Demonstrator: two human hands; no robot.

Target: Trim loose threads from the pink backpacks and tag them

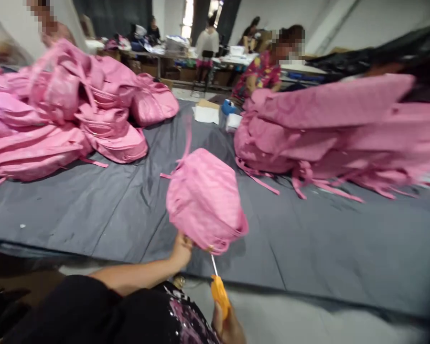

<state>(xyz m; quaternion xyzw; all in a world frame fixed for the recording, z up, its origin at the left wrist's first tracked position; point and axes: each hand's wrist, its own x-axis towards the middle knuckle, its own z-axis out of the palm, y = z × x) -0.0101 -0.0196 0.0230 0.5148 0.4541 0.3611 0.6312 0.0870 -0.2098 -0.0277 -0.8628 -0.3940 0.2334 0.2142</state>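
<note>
A small pink backpack [204, 196] rests on the dark grey table cover in front of me, its straps trailing towards the back left. My left hand [181, 249] grips its lower left edge, with the fingertips partly hidden by the fabric. Low in the view, my right hand [227, 325] is wrapped round an orange-handled tool [219, 292]. A thin pale shaft on that tool points up at the bag's near edge, by a zip opening. Blur hides whether its tip touches the bag.
Pink backpacks are heaped at the left [107, 105]; more pink bags [308, 129] are stacked at the right with straps hanging. Behind lie white paper [206, 114] and a blue tape roll [228, 106]. A person in a patterned shirt [261, 71] sits across the table [103, 215].
</note>
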